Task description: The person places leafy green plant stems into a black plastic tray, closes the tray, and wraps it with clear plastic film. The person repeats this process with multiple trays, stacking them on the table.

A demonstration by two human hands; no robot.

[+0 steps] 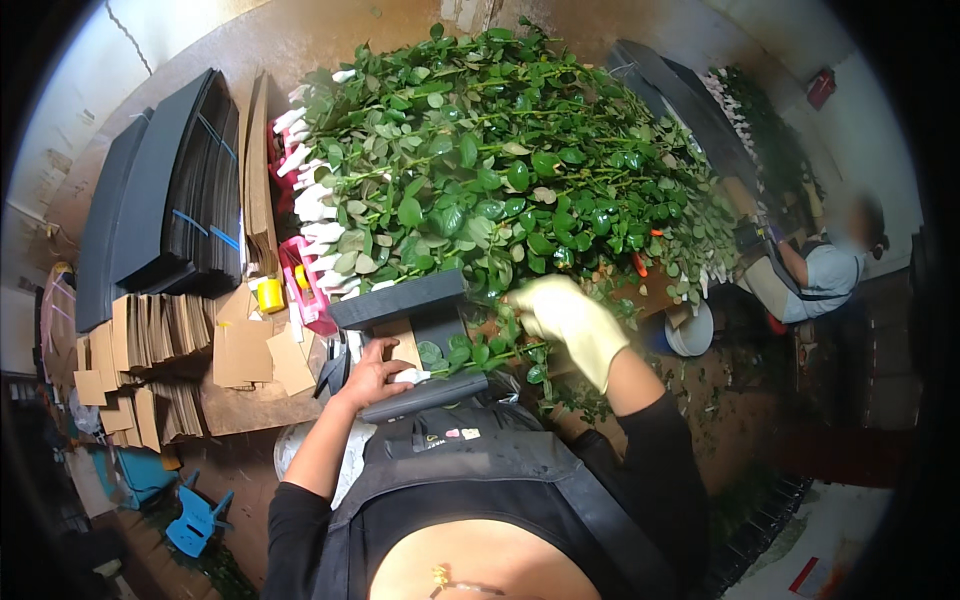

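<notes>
On my remote feed I had the L hand (372, 378) just L of frame ctr, bare, btwn the dark board (400, 298) above it and the dark padded bar (425, 396) below. Its fingers were bent and close together, tips at the L edge of a cardboard piece (402, 342); I couldn't tell if they pinched it.

The task stem, i.e. the leafy stem (490, 355), lay near frame ctr, its white-capped tip (410, 376) right beside that hand, leaves running R toward mid-frame.

I saw the R hand (570, 320) R of ctr, in a pale yellow glove, above the stem's leafy end. Its fingers looked pressed together, pointing L; the tips were blurred, so I couldn't tell if they held anything.

Upper ctr I had a big heap of green stems (500, 170), white caps (318, 205) along its L side, next to a pink holder (308, 285). A yellow roll (269, 295) stood near the holder.

Upper L: dark board stack (180, 190); mid L: cardboard stacks (165, 330). Lower L: 1 blue stool (195, 520). Mid R: 1 white bucket (690, 330) and 1 co-worker (820, 275) in a light top.
</notes>
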